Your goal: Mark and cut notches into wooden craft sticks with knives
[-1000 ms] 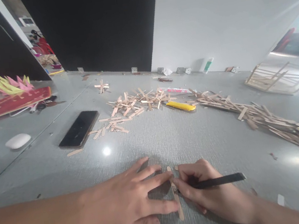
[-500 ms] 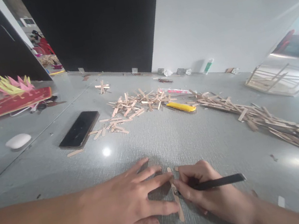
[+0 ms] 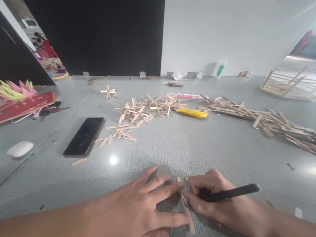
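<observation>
Hardly anything has moved since the earlier frames: seen from the head, the scene sits a touch further right, while both hands keep their places and the right hand [image 3: 226, 208] has shifted only very slightly with its pen [image 3: 239, 191]. In the head view, the stick [image 3: 187, 209] lies flat on the table [image 3: 139, 154], between the two hands. Its long axis runs away from the person, the far end leaning a little left, so it crosses the left hand's fingers and lies just left of the right hand's fingertips. Neither hand is clearly nearer: the left hand [image 3: 134, 215] is palm down with fingers spread wide, two fingertips resting on the stick and nothing gripped, while the right has thumb and fingers closed around the pen. The pen's tip is at the stick's right edge, half hidden, so contact cannot be told. Pen and stick lie crosswise to each other. As for writing, a small dark mark [image 3: 185, 201] shows on the stick between those two left fingertips, but it cannot be read. Pink print on a strip [image 3: 189, 96] beyond the yellow tool [image 3: 192, 113] is too small to make out. On the phone [image 3: 84, 137], no brand shows.
</observation>
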Available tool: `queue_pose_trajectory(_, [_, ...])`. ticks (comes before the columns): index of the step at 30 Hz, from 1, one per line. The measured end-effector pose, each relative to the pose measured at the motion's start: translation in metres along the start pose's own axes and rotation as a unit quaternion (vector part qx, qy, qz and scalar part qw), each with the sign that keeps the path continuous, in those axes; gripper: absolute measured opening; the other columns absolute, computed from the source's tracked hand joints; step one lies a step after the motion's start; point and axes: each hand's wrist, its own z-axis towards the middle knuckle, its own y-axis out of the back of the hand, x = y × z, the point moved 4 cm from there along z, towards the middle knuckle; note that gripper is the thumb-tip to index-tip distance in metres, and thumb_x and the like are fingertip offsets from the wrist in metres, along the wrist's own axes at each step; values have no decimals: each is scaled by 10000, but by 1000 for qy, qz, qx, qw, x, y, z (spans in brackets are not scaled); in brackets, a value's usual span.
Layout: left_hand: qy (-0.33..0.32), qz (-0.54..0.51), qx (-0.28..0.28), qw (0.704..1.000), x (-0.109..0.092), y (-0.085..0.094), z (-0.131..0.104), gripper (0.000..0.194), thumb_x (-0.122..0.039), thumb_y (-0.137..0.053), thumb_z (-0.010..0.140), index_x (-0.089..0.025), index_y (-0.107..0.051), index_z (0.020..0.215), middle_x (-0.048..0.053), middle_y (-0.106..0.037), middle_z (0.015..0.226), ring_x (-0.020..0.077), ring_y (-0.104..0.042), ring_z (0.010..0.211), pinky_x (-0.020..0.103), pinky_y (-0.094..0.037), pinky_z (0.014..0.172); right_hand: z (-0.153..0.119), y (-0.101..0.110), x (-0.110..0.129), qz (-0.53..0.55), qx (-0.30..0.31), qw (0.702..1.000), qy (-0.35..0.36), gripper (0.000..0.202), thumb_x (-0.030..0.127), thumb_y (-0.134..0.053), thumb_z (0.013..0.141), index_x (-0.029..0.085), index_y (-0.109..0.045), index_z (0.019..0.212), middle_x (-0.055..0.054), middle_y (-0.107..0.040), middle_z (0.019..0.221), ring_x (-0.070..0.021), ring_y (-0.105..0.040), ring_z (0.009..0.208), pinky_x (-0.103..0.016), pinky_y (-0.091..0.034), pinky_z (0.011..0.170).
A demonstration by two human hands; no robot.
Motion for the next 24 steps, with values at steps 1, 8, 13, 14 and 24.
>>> queue_pose_trajectory(1, [-1, 1, -3, 1000, 0, 0, 0, 402, -398, -452, 1093, -328, -533, 1481, 174, -478, 1575, 362, -517, 1405, 642, -386, 1157, 0, 0, 0, 3, 5, 1000, -4, 398, 329, -527, 986, 237, -366, 633, 84, -353, 479, -63, -315, 411, -205, -239, 379])
queue_pose_trajectory(8, [3, 1, 6, 1000, 0, 1, 1, 397, -388, -438, 1097, -318, -533, 1477, 188, -466, 1582, 369, -512, 1409, 658, -382, 1156, -1, 0, 1, 23, 20, 999, -19, 373, 286, -564, 957, 239, -376, 638, 75, -414, 469, -65, -366, 387, -204, -262, 378])
queue_pose_trajectory(13, [5, -5, 15, 1000, 0, 0, 1, 400, -373, -435, 1097, -321, -519, 1485, 190, -462, 1583, 367, -485, 1433, 666, -375, 1161, -1, 0, 2, 21, 16, 1000, -12, 386, 280, -567, 958, 238, -370, 628, 83, -392, 452, -62, -338, 391, -206, -254, 390])
queue_pose_trajectory(14, [5, -5, 16, 1000, 0, 0, 1, 406, -374, -434, 1097, -322, -512, 1492, 190, -460, 1584, 369, -479, 1438, 670, -375, 1160, -1, 0, 2, 20, 14, 1000, -9, 389, 276, -568, 957, 237, -368, 625, 83, -392, 455, -61, -334, 396, -205, -255, 395])
queue_pose_trajectory(24, [2, 2, -1, 1000, -1, 5, 1, 393, -381, -448, 1093, -319, -538, 1471, 172, -487, 1564, 353, -524, 1390, 627, -377, 1165, -2, 0, -3, 52, 12, 998, -18, 418, 383, -622, 983, 233, -413, 654, 100, -388, 441, -66, -394, 354, -194, -287, 381])
